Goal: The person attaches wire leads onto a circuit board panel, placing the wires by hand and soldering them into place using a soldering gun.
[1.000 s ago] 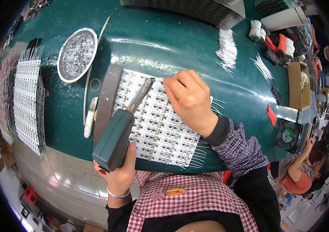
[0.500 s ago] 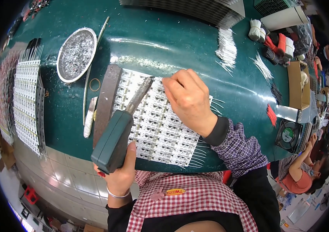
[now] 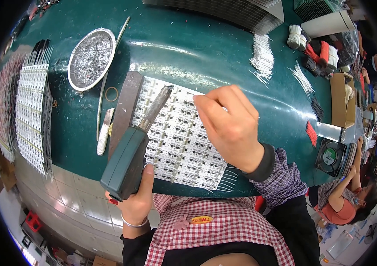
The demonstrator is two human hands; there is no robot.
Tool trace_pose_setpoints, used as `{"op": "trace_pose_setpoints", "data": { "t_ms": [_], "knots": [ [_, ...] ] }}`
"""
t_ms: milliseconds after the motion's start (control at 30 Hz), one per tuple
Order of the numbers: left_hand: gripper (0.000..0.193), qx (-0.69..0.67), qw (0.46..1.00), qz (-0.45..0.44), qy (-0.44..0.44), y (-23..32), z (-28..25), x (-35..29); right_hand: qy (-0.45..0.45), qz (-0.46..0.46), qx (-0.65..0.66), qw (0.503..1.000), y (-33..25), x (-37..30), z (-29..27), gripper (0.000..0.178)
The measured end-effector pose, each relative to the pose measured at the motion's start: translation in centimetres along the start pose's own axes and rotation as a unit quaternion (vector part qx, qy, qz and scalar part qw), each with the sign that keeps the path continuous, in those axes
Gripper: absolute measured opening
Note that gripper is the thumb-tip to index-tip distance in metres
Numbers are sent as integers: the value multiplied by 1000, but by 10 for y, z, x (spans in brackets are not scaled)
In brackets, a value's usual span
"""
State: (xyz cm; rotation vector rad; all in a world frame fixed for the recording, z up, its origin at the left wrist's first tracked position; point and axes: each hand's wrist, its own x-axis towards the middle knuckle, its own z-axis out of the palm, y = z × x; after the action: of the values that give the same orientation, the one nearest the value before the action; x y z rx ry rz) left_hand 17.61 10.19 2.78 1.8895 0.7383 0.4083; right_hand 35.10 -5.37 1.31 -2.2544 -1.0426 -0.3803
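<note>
My left hand (image 3: pixel 139 199) is wrapped round the grip of a dark green soldering gun (image 3: pixel 125 162). Its worn metal tip reaches over the upper part of a white circuit board panel (image 3: pixel 177 166) with rows of small black parts. Closed in a pinch, my right hand (image 3: pixel 233 126) hovers over the panel's upper right side, to the right of the tip. What the fingertips hold is too small to make out. Thin white wires (image 3: pixel 228 179) stick out from the panel's lower right edge. A dark metal bar (image 3: pixel 124 108) lies along its left edge.
Left of the bar are a bowl of metal scraps (image 3: pixel 92 60), a thin rod (image 3: pixel 101 99) and a wrapped blade (image 3: pixel 104 133). Wired panels (image 3: pixel 31 119) stand farther left. White wires (image 3: pixel 261 57), red wires (image 3: pixel 311 133) and a fan (image 3: pixel 329 156) lie at right. A co-worker (image 3: pixel 341 206) sits beyond.
My right hand has moved right and slightly down, away from the soldering tip. The soldering gun has shifted a little left, and its tip is now apart from my right fingertips.
</note>
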Motion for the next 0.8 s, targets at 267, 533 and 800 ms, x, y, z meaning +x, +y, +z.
{"op": "trace_pose_setpoints", "data": {
  "t_ms": [267,533,800],
  "knots": [
    [35,26,999,-4,-33,-5,-4,-3,6,-9,12,1000,15,-11,30,19],
    [31,29,999,-3,-44,-7,-2,-2,-4,-2,4,1000,15,-10,31,21],
    [29,44,996,48,-54,-10,2,0,-1,-5,-3,1000,15,-10,31,21]
  ]
}}
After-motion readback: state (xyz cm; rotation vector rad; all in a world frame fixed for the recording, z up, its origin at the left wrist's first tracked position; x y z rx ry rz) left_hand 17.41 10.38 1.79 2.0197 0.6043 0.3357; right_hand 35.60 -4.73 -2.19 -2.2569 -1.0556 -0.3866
